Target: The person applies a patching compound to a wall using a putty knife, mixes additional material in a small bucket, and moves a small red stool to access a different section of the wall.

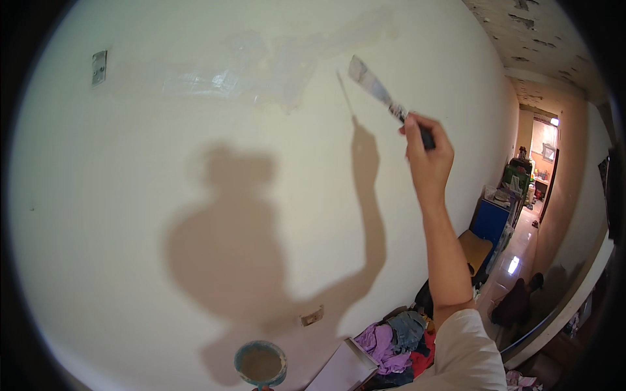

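My right hand [427,150] grips a putty knife [375,85] by its dark handle, the stained metal blade raised in front of the pale wall [117,169]. Just left of the blade is a greyish, partly glossy patch [208,81] on the wall, with the knife's shadow below it. At the bottom, my left hand [264,388], mostly cut off by the frame, holds a round teal container [261,362] of beige-grey paste. My head and arm cast a large shadow on the wall.
A wall plate [312,316] is low down, another fitting [98,68] upper left. Below are piled clothes [375,342] and a pale box [336,365]. To the right, a blue cabinet [490,221] lines a hallway, and a dark-clothed person [512,303] is low down.
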A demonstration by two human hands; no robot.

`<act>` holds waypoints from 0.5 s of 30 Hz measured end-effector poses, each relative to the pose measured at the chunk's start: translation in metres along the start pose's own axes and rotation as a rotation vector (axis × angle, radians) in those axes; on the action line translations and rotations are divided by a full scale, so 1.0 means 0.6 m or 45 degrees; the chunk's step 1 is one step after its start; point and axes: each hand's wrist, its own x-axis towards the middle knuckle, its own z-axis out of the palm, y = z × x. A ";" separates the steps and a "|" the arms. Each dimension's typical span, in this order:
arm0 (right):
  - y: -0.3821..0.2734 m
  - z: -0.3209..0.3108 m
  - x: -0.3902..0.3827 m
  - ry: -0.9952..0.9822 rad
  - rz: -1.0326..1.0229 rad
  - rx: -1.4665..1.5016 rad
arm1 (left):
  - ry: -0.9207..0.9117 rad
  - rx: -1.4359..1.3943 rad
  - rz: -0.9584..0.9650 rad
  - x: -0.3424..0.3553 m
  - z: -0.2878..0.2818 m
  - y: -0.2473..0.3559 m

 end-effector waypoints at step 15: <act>-0.042 0.076 0.027 -0.141 -0.436 -0.517 | -0.029 0.331 0.348 0.009 -0.007 -0.037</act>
